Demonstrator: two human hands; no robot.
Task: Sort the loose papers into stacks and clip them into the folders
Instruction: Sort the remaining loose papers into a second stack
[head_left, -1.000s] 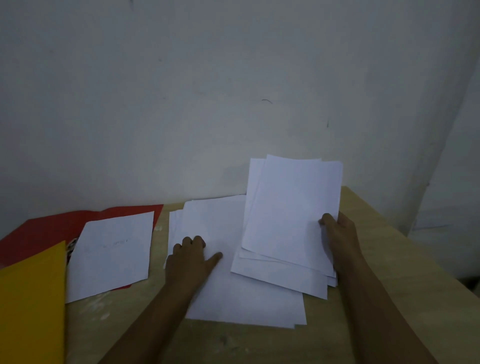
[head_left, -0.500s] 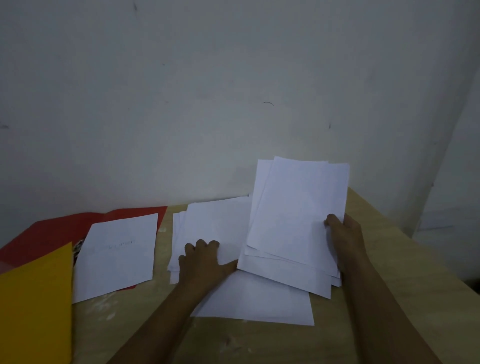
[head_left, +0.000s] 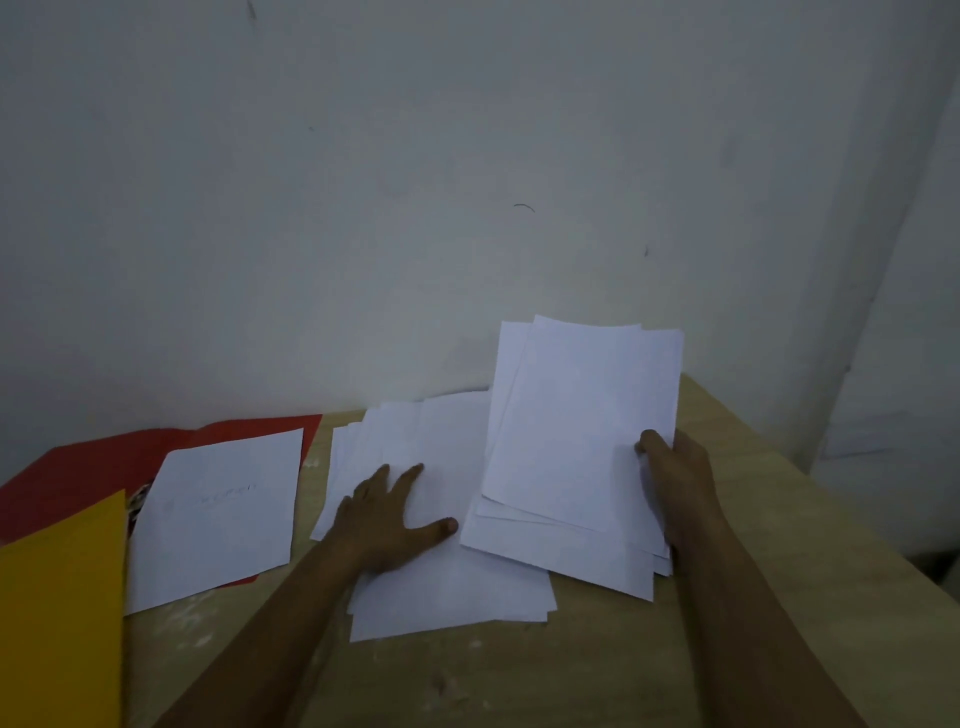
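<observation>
Basically light, floppy, slippery white sheets; best pinched at an edge with the stack squared. Right hand grips a fanned paper bundle raised over the table; left hand presses flat, fingers spread, on the loose paper pile. Plain, blank-looking.

A pale, matt wooden tabletop is seen beneath smooth white paper sheets. A red card folder and a yellow card folder are shown matt.
</observation>
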